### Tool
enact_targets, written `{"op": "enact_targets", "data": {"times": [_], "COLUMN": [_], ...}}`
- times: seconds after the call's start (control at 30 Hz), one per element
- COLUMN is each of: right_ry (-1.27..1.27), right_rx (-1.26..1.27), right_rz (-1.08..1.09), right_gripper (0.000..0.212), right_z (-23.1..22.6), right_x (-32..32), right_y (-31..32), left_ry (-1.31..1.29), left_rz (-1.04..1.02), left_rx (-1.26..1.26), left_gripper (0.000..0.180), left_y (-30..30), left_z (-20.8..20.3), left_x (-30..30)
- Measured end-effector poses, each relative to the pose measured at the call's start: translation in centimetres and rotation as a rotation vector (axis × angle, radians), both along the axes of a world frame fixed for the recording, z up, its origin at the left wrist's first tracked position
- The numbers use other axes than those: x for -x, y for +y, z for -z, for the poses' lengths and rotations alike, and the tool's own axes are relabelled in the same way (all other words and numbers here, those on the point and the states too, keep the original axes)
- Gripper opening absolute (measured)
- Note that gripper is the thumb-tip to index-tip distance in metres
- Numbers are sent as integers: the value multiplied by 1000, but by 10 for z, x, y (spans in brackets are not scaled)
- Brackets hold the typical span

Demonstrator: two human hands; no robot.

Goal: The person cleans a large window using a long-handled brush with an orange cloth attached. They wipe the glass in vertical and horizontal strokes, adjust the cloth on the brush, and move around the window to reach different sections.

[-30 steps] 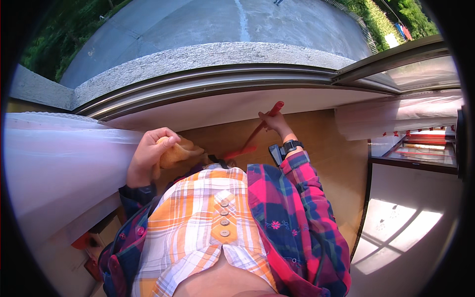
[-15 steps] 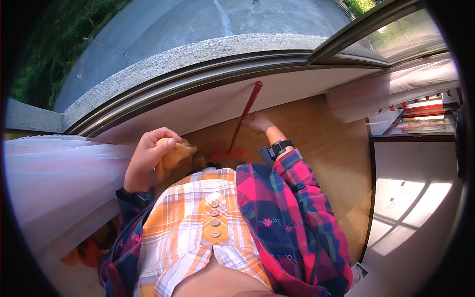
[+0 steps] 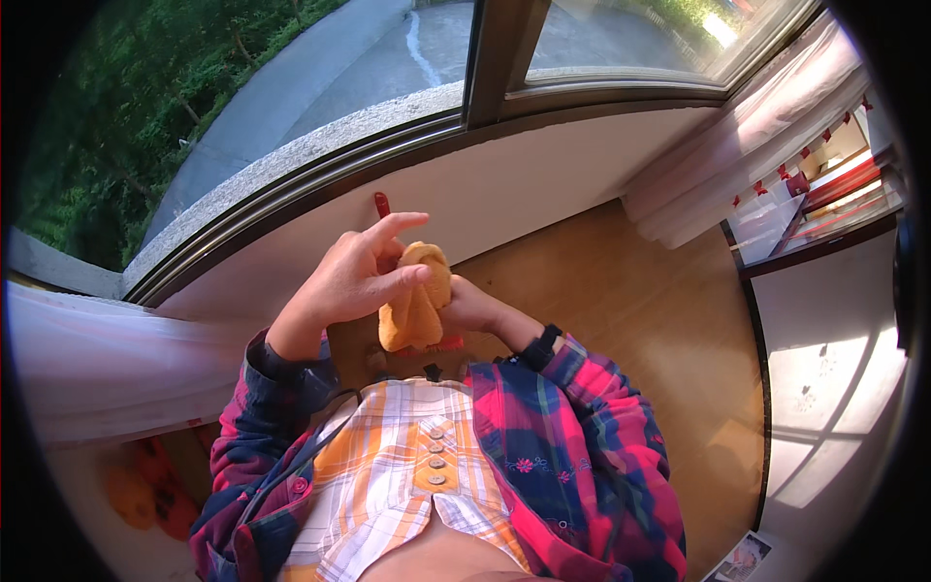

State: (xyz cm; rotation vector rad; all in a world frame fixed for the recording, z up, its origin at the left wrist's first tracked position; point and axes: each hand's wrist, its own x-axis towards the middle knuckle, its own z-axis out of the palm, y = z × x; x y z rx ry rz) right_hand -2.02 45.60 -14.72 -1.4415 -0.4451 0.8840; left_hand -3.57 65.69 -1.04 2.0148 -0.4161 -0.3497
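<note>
A folded orange cloth (image 3: 415, 315) is between my two hands, in front of my shirt. My left hand (image 3: 351, 276) has its thumb across the cloth and its index finger stretched out past the top, with the other fingers curled beside it. My right hand (image 3: 469, 307) grips the cloth's right side, its fingertips hidden behind the fabric. Behind my hands leans a red broom: its handle top (image 3: 382, 204) rests near the wall, and part of its red bristles (image 3: 448, 342) shows below the cloth. The middle of the handle is covered.
A sliding window (image 3: 485, 87) with a dark frame runs along the far side above a white wall (image 3: 553, 184). Pale curtains hang left (image 3: 107, 359) and right (image 3: 679, 204). Wooden flooring (image 3: 640, 388) lies below, with a white panel (image 3: 824, 378) at the right.
My left hand has brought the cloth to the right, and my right hand has come left from beside the broom handle to meet it. The view has turned to the right.
</note>
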Motion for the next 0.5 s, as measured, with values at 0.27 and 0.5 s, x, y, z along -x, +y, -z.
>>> {"op": "enact_targets", "data": {"times": [0.27,0.5], "right_ry": [410,246], "right_rx": [-438,-506], "right_rz": [859,1266], "right_gripper": [57,59], "right_z": [71,94], "right_x": [66,155], "right_y": [-212,-273], "left_ry": [-541,-749], "left_rz": [-713,-760], "left_rx": [17,-7], "left_gripper": [115,85], "left_y": [-89,-131], "left_z": [-13,-30], "left_x": [-178,-252]}}
